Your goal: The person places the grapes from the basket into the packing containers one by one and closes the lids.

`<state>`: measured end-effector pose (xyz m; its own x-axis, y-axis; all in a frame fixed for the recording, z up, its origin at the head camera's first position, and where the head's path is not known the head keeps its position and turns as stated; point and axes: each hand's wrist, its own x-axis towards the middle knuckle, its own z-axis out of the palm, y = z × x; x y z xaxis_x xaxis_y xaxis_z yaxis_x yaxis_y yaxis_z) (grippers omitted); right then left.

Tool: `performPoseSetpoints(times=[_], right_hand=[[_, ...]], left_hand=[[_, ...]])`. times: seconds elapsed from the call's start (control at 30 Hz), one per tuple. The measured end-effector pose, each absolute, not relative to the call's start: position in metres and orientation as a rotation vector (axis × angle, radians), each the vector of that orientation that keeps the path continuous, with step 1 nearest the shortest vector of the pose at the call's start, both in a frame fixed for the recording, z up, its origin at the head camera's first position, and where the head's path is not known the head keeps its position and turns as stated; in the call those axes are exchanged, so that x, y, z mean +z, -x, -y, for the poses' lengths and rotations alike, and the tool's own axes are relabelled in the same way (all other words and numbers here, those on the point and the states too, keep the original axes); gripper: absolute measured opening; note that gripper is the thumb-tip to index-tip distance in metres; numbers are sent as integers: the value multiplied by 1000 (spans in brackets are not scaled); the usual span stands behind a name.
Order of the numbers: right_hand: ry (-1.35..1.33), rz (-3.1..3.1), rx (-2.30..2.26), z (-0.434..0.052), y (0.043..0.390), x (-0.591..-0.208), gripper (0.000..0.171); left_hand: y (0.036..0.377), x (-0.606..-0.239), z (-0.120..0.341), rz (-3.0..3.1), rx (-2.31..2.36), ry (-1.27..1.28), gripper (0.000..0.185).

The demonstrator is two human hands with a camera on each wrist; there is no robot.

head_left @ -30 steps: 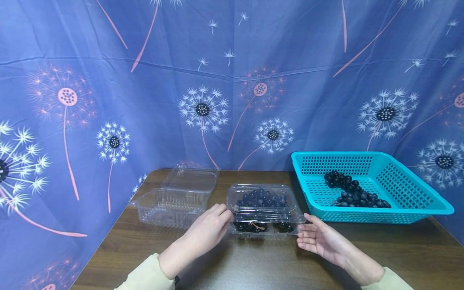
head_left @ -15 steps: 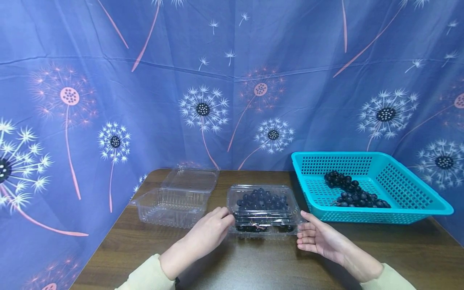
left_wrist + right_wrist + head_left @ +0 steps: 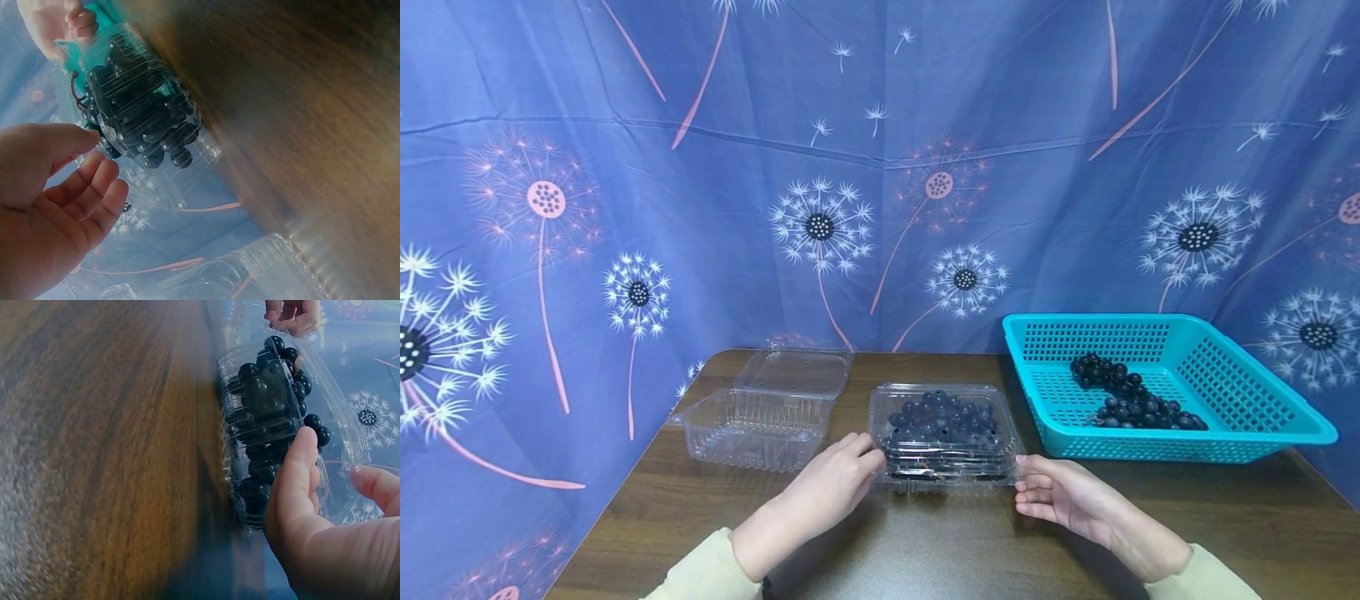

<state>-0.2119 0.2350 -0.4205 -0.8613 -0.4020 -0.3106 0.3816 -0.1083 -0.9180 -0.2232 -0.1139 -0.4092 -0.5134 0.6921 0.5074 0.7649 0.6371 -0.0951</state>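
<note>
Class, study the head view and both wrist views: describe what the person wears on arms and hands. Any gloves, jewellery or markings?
Both hands, the left hand and the right hand, are bare: no gloves or rings show. Each forearm ends in a pale yellow-green long sleeve with a soft cuff. A small dark edge shows beside the left cuff; what it is cannot be told.

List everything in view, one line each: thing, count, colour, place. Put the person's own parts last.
clamshell box of grapes: one, clear plastic with dark fruit, table centre, lid down.
empty clamshell box: one, clear, lid open, left of the full one.
basket: one, turquoise, table right.
loose grapes: one bunch, dark, inside the basket.
table: one, dark brown wood.
backdrop cloth: one, blue with dandelion print, behind and beside the table.
left hand: one, at the full box's left edge.
right hand: one, fingers straight, at its right edge.
</note>
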Motion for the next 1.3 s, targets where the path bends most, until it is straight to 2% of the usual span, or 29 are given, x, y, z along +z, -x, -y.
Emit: performPoseSetpoints(times=[0.6,1.0,1.3], right_hand=[[118,-1660,-2019,-238,215,-427,10],[143,-1674,-2014,-237,217,-429,11],[111,-1680,-2016,-236,216,-428,7]], left_hand=[[222,-410,114,2385,-309,1144,19],[217,-406,112,2457,-573,929,9],[218,-405,112,2656,-1041,652,30]])
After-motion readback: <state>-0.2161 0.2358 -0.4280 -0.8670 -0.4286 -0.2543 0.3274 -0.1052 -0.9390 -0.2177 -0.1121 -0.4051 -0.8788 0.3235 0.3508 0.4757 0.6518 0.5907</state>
